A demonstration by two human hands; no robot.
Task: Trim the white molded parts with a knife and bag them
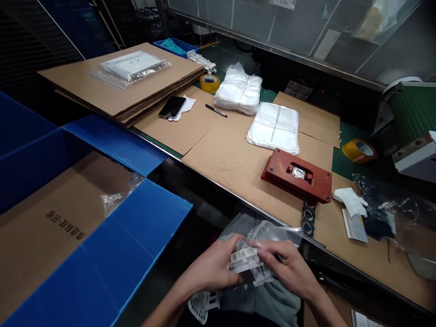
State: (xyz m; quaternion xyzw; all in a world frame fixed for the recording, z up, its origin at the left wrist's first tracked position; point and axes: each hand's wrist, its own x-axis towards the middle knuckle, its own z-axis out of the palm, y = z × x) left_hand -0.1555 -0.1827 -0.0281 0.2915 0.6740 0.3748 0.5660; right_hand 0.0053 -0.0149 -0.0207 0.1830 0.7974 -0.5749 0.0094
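Both my hands are low in the view, in front of the workbench edge, closed on one small white plastic part [245, 264]. My left hand [213, 268] grips its left side with the fingers curled round it. My right hand [289, 268] pinches its right side from above. A clear plastic bag [272, 232] lies crumpled just behind the part, over grey cloth on my lap. Another white plastic piece [200, 305] sticks out below my left wrist.
A red metal fixture [296, 175] lies on the cardboard-covered bench [231, 159], with two stacks of white bags [274, 127], a pen [215, 110], a phone [172, 107] and yellow tape rolls [359, 151] around it. An open blue box [102, 254] lined with cardboard stands left.
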